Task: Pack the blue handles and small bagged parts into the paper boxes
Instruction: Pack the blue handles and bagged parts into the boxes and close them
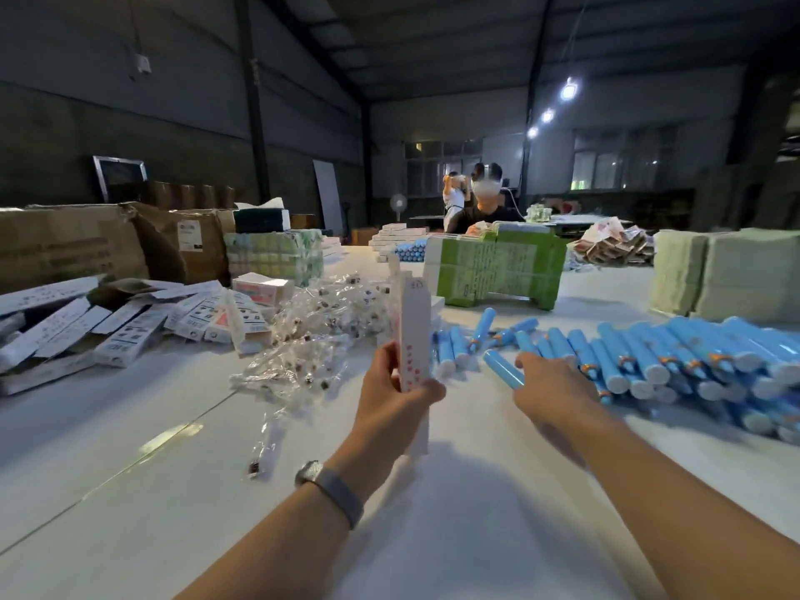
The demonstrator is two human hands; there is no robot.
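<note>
The left hand grips an upright paper box. The right hand pinches a blue handle, its long axis toward ten o'clock, at the box's three o'clock.

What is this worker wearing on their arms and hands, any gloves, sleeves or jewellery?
No gloves: both the left hand and the right hand are bare, and no sleeves show on either forearm. The only thing worn is a slim grey wristband with a rounded, shiny metallic face on the left wrist, like a watch or fitness tracker. No rings show.
</note>
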